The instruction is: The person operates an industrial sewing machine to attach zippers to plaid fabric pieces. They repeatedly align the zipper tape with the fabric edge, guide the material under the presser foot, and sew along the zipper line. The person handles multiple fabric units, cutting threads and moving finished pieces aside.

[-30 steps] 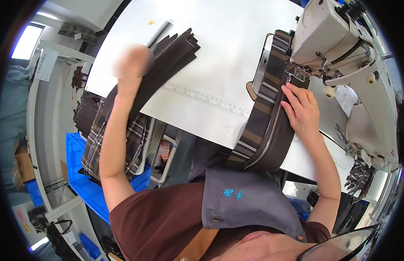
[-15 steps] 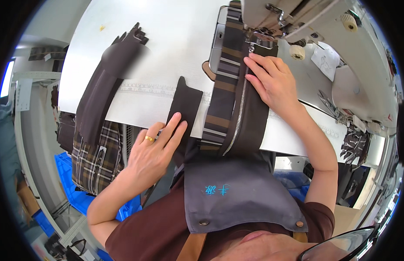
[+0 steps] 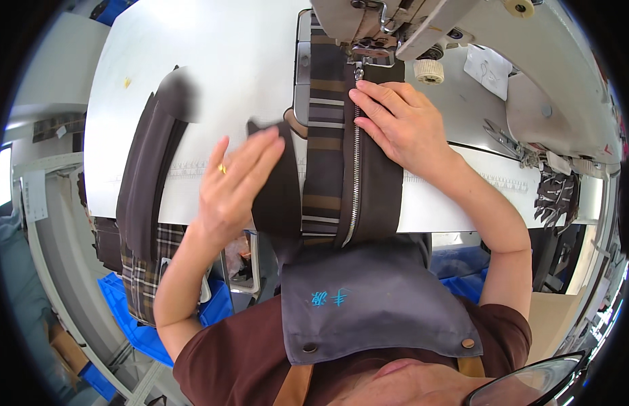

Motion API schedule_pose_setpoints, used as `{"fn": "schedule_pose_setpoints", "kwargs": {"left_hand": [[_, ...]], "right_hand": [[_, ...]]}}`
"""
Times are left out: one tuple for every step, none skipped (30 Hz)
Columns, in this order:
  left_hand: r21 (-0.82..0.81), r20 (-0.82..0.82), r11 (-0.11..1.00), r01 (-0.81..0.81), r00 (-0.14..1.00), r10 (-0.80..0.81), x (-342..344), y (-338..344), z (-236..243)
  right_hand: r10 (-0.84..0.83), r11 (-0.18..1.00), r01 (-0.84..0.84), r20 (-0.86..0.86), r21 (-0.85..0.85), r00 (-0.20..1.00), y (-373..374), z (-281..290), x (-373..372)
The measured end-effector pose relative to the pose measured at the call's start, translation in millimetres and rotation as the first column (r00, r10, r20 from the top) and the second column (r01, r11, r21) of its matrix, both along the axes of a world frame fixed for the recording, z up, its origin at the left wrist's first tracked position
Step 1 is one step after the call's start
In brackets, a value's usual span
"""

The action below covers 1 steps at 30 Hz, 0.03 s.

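A dark brown fabric piece with a silver zipper (image 3: pixel 357 176) lies under the sewing machine's needle area (image 3: pixel 369 54). Along its left side runs striped fabric (image 3: pixel 324 162) in brown, grey and black. My right hand (image 3: pixel 402 125) rests on this piece, fingers stretched out beside the zipper's upper end. My left hand (image 3: pixel 236 176), slightly blurred, has its fingers extended over the upper part of a dark fabric flap (image 3: pixel 277 203) left of the stripes. Whether the left fingertips press on the flap I cannot tell.
A bundle of long dark strips (image 3: pixel 142 176) lies at the table's left, above hanging plaid fabric (image 3: pixel 142 277). Snips (image 3: pixel 504 141) lie right of the machine. Blue crates (image 3: pixel 118 311) stand below the table. A phone-like grey object (image 3: pixel 301 74) borders the striped fabric.
My left hand has moved up the dark flap, and its fingers now point toward the flap's top. My right hand stays on the zipper piece. The whole view has shifted a little.
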<state>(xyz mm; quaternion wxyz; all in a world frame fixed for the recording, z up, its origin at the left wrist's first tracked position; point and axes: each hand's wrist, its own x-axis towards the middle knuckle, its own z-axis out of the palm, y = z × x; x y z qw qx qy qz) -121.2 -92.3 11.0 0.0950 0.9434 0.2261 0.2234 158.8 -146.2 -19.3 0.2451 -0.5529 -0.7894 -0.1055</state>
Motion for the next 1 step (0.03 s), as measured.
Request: {"fn": "schedule_pose_setpoints", "kwargs": {"left_hand": [[-0.052,0.095,0.999,-0.004,0.995,0.009,9.7,7.3,4.8]], "right_hand": [[0.001,1.000,-0.001,0.006,-0.013,1.000,0.1,-0.1,0.2]]}}
